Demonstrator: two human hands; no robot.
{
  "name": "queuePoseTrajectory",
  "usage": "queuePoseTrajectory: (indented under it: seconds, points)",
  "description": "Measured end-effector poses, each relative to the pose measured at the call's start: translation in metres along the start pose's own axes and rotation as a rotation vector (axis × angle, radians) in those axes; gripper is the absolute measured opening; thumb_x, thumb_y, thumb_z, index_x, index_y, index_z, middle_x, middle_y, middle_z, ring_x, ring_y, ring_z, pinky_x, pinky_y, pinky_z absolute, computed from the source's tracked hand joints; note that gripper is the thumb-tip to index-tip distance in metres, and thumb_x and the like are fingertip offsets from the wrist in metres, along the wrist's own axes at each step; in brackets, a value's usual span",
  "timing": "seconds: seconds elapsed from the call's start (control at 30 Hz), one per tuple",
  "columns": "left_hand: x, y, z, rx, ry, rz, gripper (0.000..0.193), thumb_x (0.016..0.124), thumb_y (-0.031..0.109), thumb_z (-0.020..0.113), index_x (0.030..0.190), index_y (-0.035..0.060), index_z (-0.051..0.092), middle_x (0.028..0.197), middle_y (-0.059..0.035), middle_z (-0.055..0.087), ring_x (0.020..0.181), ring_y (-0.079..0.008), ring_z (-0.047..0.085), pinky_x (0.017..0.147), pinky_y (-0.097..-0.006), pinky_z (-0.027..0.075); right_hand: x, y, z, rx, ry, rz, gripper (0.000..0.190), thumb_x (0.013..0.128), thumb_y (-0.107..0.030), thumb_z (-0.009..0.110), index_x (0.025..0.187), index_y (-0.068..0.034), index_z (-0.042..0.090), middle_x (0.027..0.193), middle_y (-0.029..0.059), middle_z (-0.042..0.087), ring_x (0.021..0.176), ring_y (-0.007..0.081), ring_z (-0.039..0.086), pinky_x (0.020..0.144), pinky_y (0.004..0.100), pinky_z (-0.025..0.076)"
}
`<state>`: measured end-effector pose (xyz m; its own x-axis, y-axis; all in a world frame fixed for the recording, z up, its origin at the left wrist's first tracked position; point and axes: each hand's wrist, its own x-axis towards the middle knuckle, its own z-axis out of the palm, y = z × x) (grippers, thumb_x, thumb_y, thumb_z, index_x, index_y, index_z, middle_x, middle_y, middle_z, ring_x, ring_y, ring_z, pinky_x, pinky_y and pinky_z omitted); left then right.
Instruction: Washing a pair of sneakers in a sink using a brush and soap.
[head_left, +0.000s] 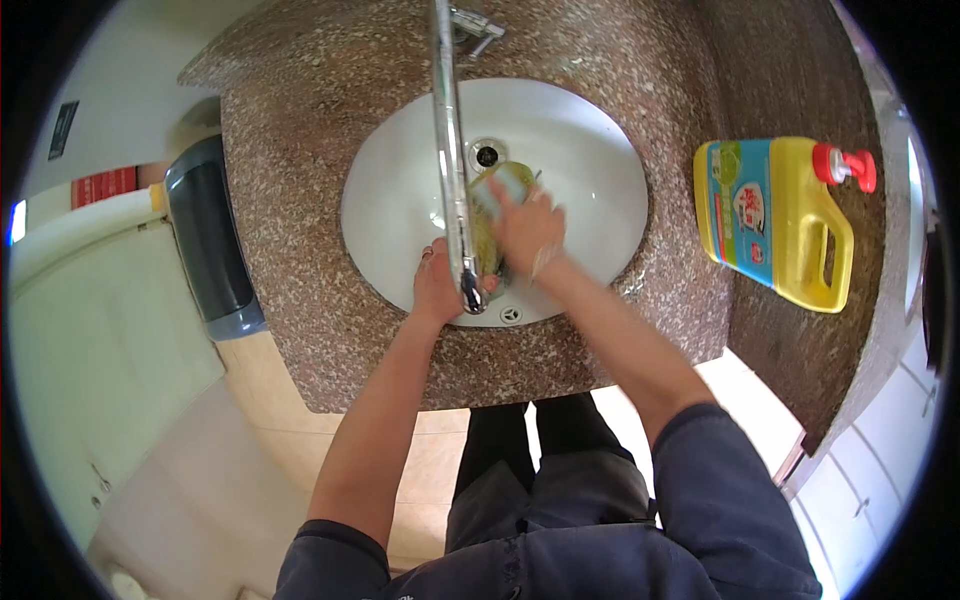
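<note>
A white oval sink basin (600, 187) lies before me, set in a speckled stone counter. In it, my left hand (437, 281) holds the near end of a yellow-green item (484, 240), partly hidden behind the faucet spout. What this item is, I cannot tell. My right hand (527, 229) is blurred and presses a pale scrubbing pad or sponge (506, 187) against its far part. Foam or water shows at the right wrist. The long chrome faucet spout (448, 150) passes over the basin, its tip above my left fingers. The drain (487, 155) sits just beyond the item.
On the right, a yellow jug (787, 225) with a red pump lies on the brown stone surface as I see it. A faucet lever (480, 30) stands behind the basin. A dark bin-like container (210, 240) is beside the counter's left edge (255, 262).
</note>
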<state>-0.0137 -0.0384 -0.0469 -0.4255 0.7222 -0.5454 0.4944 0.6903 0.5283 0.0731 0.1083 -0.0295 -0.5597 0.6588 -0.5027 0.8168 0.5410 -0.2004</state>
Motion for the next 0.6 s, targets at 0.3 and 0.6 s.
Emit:
queuePoseTrajectory:
  seconds: [0.3,0.6]
  points:
    - [0.038,0.054,-0.012,0.294,0.089,0.071,0.123,0.056,0.06,0.081,0.14,-0.0119,0.027,0.135,-0.0362,0.04,0.13,-0.0465,0.037,0.109,-0.0485,0.033,0.073,0.098,0.059,1.503,-0.222,0.364,0.059,0.092,-0.036,0.058,0.146,-0.018,0.041,0.127,0.0109,0.059,0.112,0.0215,0.057,0.095,0.0356,0.044]
    - [0.089,0.065,-0.003,0.073,0.034,-0.018,0.106,0.062,0.029,0.079,0.147,-0.0025,0.024,0.135,-0.0292,0.039,0.126,-0.0434,0.037,0.107,-0.049,0.032,-0.004,0.068,-0.017,0.924,0.17,0.129,0.056,0.09,-0.029,0.061,0.143,-0.017,0.046,0.122,0.0196,0.061,0.106,0.0287,0.061,0.091,0.0378,0.047]
